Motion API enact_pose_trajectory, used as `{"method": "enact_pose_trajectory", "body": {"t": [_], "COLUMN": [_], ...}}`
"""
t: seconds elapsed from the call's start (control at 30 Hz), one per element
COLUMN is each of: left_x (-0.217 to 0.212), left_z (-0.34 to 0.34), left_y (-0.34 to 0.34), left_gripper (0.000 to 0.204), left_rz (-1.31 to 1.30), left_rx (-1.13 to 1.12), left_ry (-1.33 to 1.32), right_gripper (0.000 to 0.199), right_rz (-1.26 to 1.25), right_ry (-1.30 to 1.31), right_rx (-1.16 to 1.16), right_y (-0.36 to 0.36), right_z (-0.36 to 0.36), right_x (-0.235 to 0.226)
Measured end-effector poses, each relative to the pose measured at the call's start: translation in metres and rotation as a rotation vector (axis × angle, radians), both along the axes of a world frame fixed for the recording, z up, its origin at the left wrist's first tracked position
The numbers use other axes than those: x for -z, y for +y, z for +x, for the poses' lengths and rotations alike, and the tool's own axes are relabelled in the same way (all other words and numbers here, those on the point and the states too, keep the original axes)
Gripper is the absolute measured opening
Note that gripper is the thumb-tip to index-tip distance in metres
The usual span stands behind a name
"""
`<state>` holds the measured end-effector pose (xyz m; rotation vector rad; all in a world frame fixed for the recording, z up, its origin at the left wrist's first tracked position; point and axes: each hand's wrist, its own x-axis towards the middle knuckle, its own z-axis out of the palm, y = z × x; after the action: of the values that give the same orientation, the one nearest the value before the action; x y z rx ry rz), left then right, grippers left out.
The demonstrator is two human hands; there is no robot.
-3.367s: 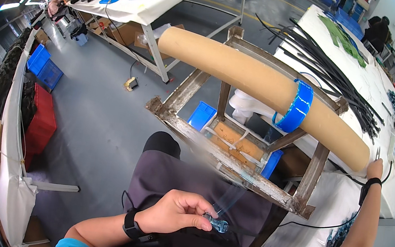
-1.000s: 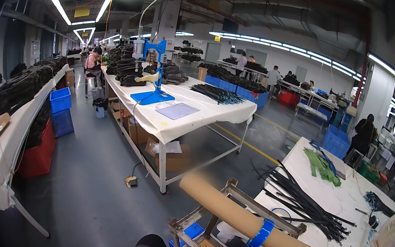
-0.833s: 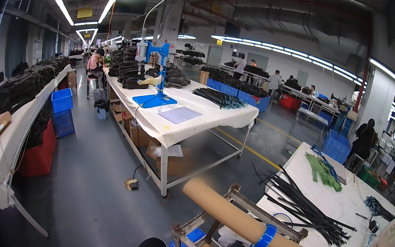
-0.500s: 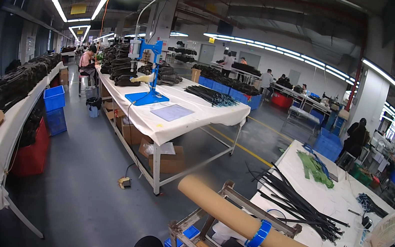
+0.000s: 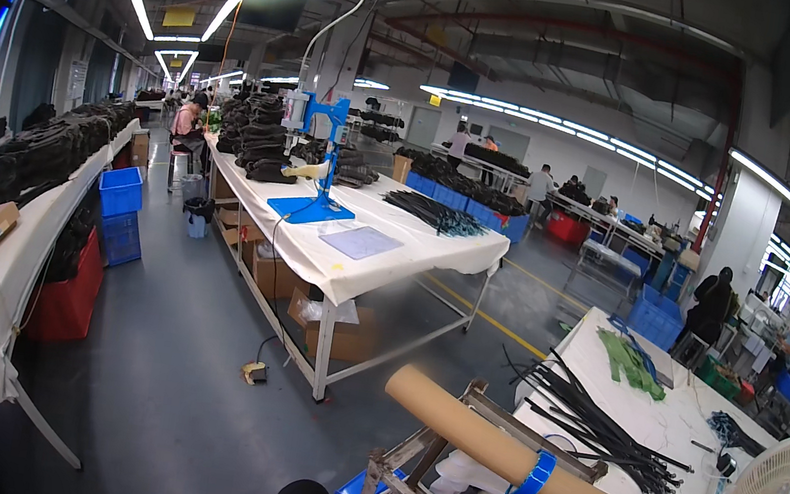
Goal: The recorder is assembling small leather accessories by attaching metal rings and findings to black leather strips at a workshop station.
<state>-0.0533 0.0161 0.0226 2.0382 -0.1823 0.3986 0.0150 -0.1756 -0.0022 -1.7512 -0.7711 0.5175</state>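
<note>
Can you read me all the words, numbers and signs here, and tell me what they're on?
None can be read for sure.
Yellow hanging sign: too small and blurred to read.
Farther yellow sign: much too small.
Pale wall sheet on the left: too small.
Cardboard tube: no writing that I can make out.
Blue band around the tube: shiny marks, no clear letters.

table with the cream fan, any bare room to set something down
Mostly bare on the white table: between the green cloth and the black straps, reaching toward the dark strips. Crowded: where those straps spread and around the cream fan.
</note>
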Motion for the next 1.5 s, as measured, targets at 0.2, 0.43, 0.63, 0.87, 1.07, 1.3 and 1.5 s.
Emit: {"method": "enact_pose_trajectory", "body": {"t": [0.2,0.43,0.63,0.87,1.07,1.3,1.5], "left_x": [0.012,0.029,0.037,0.057,0.052,0.028,0.023], "left_z": [0.022,0.025,0.024,0.028,0.038,0.036,0.036], "left_y": [0.018,0.005,0.01,0.001,-0.01,-0.002,-0.009], "left_gripper": [0.015,0.032,0.028,0.031,0.031,0.027,0.027], "left_rz": [0.013,-0.593,-0.618,-0.636,-0.599,-0.518,-0.465], "left_rx": [0.182,0.216,0.103,0.142,0.102,0.081,0.02], "left_ry": [0.102,0.375,0.477,0.499,0.504,0.551,0.563], "right_gripper": [0.02,0.026,0.034,0.027,0.019,0.017,0.018], "right_rz": [0.039,-0.078,0.108,-0.368,-0.841,-0.768,-0.78], "right_ry": [0.142,-0.073,-0.102,-0.963,-1.047,-0.649,-0.6], "right_rx": [-0.029,0.323,1.273,1.648,1.503,1.281,1.328], "right_y": [-0.008,-0.069,-0.251,-0.407,-0.397,-0.388,-0.358], "right_z": [0.0,0.014,-0.005,-0.064,0.008,0.064,0.089], "right_x": [-0.015,-0.032,-0.142,-0.317,-0.268,-0.013,0.082]}}
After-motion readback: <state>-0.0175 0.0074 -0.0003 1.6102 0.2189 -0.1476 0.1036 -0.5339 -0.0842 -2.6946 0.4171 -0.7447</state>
